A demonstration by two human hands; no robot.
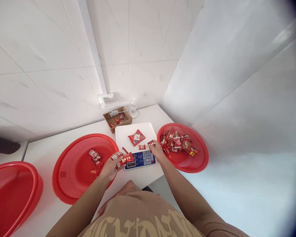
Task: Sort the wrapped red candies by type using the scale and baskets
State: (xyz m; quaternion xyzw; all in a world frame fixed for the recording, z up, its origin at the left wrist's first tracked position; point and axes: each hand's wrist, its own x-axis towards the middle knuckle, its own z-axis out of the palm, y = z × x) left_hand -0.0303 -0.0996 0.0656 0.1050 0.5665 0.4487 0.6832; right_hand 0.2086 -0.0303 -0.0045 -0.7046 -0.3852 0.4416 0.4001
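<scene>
Several red and white snack packets [126, 159] are gripped in my left hand [111, 168], between the middle red basket and the scale's near left corner. My right hand [157, 150] pinches a dark red packet [152, 143] over the right side of the white digital scale [148, 127]. On the scale's plate lies a larger red packet [136, 137] with a colourful middle. A small red and white packet [142, 147] lies near the plate's front edge, just left of my right hand. The blue keypad panel [139, 160] shows partly behind the left-hand packets.
At right, a red basket [203, 154] holds a heap of packets. The middle red basket [60, 184] holds several; another red basket [37, 181] stands far left. Behind the scale are a cardboard box [110, 123] with packets, a clear glass [133, 107] and a wall socket [108, 98].
</scene>
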